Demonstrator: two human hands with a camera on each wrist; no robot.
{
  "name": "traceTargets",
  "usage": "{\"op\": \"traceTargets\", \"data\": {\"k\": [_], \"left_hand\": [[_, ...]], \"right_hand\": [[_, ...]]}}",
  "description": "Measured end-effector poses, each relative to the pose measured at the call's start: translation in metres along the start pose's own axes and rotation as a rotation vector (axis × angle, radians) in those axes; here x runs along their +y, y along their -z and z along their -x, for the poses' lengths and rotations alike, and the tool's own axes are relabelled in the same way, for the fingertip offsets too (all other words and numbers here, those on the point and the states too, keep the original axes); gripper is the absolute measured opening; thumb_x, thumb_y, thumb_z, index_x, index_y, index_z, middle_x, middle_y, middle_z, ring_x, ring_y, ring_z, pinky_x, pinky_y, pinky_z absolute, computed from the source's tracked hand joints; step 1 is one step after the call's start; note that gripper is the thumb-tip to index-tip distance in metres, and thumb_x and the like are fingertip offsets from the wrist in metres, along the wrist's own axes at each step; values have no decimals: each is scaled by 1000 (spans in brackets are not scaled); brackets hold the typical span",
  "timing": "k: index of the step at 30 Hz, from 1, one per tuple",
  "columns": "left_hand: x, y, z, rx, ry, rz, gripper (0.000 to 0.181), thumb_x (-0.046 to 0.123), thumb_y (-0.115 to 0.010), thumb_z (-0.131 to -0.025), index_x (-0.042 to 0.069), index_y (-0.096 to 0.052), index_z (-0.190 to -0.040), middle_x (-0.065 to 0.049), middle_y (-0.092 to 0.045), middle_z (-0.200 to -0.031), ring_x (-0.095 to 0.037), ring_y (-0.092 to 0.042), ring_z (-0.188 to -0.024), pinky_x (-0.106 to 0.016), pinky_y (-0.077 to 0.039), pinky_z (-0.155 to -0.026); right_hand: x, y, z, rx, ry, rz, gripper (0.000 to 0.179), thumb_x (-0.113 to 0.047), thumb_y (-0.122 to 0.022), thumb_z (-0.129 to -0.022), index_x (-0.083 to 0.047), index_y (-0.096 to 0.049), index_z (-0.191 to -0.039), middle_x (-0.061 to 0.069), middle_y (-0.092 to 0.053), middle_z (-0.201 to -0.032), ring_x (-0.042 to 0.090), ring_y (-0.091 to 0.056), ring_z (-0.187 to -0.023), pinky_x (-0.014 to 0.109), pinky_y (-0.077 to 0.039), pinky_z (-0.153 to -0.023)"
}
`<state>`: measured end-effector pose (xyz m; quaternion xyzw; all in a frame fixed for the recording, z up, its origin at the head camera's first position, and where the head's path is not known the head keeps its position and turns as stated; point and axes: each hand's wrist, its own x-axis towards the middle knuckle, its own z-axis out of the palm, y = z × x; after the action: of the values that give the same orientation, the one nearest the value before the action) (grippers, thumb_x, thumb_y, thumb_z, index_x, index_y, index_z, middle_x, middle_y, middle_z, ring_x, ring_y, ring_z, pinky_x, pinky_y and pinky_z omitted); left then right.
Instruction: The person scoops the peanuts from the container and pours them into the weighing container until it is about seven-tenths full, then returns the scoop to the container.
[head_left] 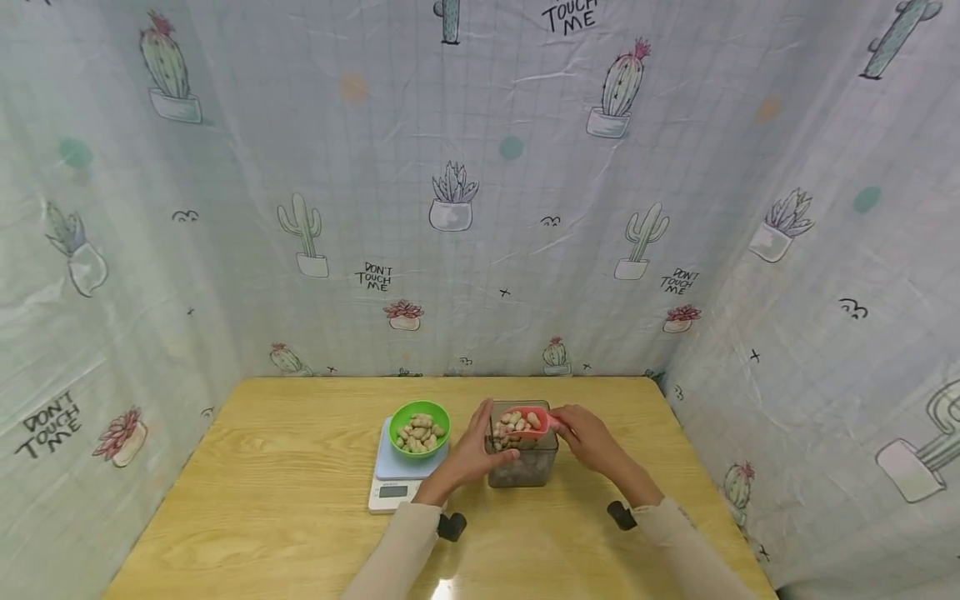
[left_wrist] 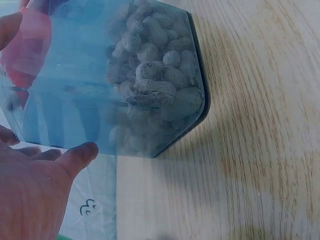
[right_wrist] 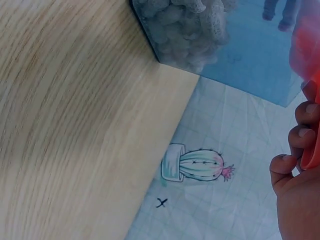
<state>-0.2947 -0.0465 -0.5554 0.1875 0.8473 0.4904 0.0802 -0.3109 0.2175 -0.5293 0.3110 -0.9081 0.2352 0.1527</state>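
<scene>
A clear, dark-tinted square container [head_left: 525, 471] holds peanuts in their shells. My left hand [head_left: 471, 450] rests against its left side, fingers and thumb extended around the near left corner; in the left wrist view the thumb [left_wrist: 80, 157] lies along the wall. My right hand [head_left: 588, 437] grips the handle of a red scoop [head_left: 542, 423], fingers curled round it in the right wrist view. Several peanuts [head_left: 512, 419] fill the scoop, which is at the container's opening, above the peanuts [left_wrist: 155, 75] in the lower part.
Left of the container, a green bowl [head_left: 395, 414] of peanuts stands on a kitchen scale [head_left: 390, 467] with a small display. All of it is on a wooden table [head_left: 285, 475]. A cactus-print curtain [head_left: 480, 275] hangs behind and at both sides.
</scene>
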Motion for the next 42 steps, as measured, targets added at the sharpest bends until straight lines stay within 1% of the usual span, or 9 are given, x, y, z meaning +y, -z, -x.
{"op": "traceTargets", "data": {"k": [4, 10, 14, 18, 24, 29, 34, 39, 42], "left_hand": [[0, 2, 2, 14, -3, -7, 109, 54, -71, -84, 18, -1, -160, -13, 2, -167, -38, -15, -151, -60, -31, -114], [7, 10, 7, 67, -31, -54, 105, 52, -69, -87, 21, -1, -160, -9, 2, -167, -41, -21, -149, -61, -34, -111], [14, 21, 10, 95, -57, -80, 102, 51, -68, -88, 21, -2, -160, -8, -1, -167, -38, -18, -151, -61, -33, -112], [21, 34, 15, 113, -68, -64, 102, 48, -70, -88, 21, -4, -160, -10, -3, -167, -37, -13, -152, -62, -31, -112], [25, 56, 28, 149, -71, -21, 98, 42, -71, -89, 32, -2, -159, -5, -1, -168, -40, -12, -152, -69, -29, -109], [18, 77, 40, 182, -59, -46, 98, 40, -70, -90, 30, -2, -159, -4, 0, -168, -41, -18, -150, -66, -33, -108], [0, 96, 52, 229, -58, -99, 102, 42, -73, -87, 27, -3, -160, -7, -1, -167, -43, -15, -150, -69, -31, -108], [-22, 107, 65, 252, -25, -115, 105, 40, -75, -85, 27, -2, -160, -7, 2, -167, -44, -12, -151, -71, -28, -108], [-34, 110, 70, 247, 13, -141, 108, 42, -75, -84, 26, -1, -160, -8, 2, -167, -46, -15, -149, -70, -31, -107]], "right_hand": [[1, 1, -1, -4, 11, 4, 22, -19, -55, -100, -9, -67, -115, 1, -68, -98, 17, -61, -90, 39, -52, -80], [-1, 8, -7, 22, 77, 56, 17, -15, -57, -99, -10, -66, -113, 2, -69, -99, 20, -63, -90, 43, -52, -80], [-7, 14, -15, -3, 90, 68, 18, -16, -57, -99, -11, -65, -115, 2, -69, -102, 20, -63, -93, 43, -52, -82], [-15, 20, -23, -40, 90, 71, 20, -19, -56, -100, -12, -64, -117, 2, -69, -106, 20, -63, -96, 43, -52, -85], [-33, 26, -37, -66, 77, 73, 22, -22, -53, -102, -11, -63, -118, 5, -69, -111, 24, -65, -103, 45, -52, -90], [-44, 24, -51, -108, 49, 53, 23, -24, -51, -103, -12, -62, -118, 5, -69, -112, 24, -65, -103, 45, -51, -91], [-58, 20, -64, -131, 56, 14, 23, -23, -50, -103, -11, -62, -118, 5, -69, -109, 24, -65, -100, 45, -52, -88], [-69, 12, -76, -179, 7, -36, 26, -24, -48, -104, -10, -61, -121, 7, -68, -112, 25, -64, -103, 44, -51, -88], [-74, 6, -82, -190, 13, -44, 25, -23, -48, -104, -10, -62, -120, 7, -68, -111, 24, -64, -101, 43, -51, -87]]}}
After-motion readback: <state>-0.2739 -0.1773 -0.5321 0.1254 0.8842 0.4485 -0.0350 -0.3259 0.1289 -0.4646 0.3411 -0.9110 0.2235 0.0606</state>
